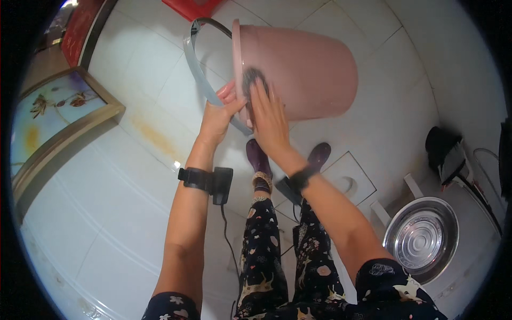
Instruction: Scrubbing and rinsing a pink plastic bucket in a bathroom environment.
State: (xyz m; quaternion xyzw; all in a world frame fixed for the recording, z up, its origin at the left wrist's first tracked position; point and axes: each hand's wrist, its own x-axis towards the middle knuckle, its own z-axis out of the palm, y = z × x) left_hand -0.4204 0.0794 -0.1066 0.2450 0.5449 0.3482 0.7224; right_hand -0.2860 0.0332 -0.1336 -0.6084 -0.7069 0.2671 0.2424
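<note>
A pink plastic bucket (314,72) is tipped sideways, its rim toward the left and its base toward the right. My left hand (217,114) grips the rim, with the thumb outside and the fingers inside the mouth. A curved grey band (197,69), which looks like the bucket's handle, hangs off the rim and passes across my left hand. My right hand (269,117) presses a dark grey scouring pad (255,77) against the outer wall just beside the rim. The pad and my right fingertips are slightly blurred.
White floor tiles (144,96) lie underneath, with a yellowish stain. A wood-framed flower panel (64,106) stands at left, and something red (194,6) at the far edge. On the right are a shiny metal basin (421,240) and a black brush-like object (442,149). A square floor cover (349,178) lies nearby.
</note>
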